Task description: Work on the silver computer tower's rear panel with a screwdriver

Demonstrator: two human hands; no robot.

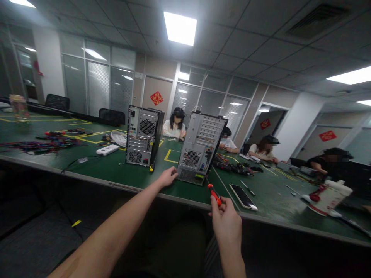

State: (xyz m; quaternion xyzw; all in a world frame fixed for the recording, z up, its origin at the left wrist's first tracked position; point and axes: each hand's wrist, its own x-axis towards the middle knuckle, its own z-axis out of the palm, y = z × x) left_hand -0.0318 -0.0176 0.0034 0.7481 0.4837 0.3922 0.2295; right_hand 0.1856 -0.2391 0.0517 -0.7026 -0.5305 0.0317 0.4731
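My right hand [227, 218] is closed around the red and black handle of a screwdriver [214, 194]. Its shaft points up at the lower right corner of a grey computer tower [193, 154], whose back panel with ports and vents faces me. Whether the tip touches the case cannot be made out. At the tower's lower left edge is my left hand [168, 177], fingers slightly bent and loosely apart, the fingertips at or against the case. A second computer tower [142, 135] stands upright to the left, and a yellow-ended tool [151, 168] lies by its base.
On the green table [162, 197] are a phone [243, 197], a thin metal tool [247, 188], a white power strip [108, 150], bundled cables [237, 166] and loose wires [43, 143]. A white cup [329, 197] stands at right. Several people sit across the table.
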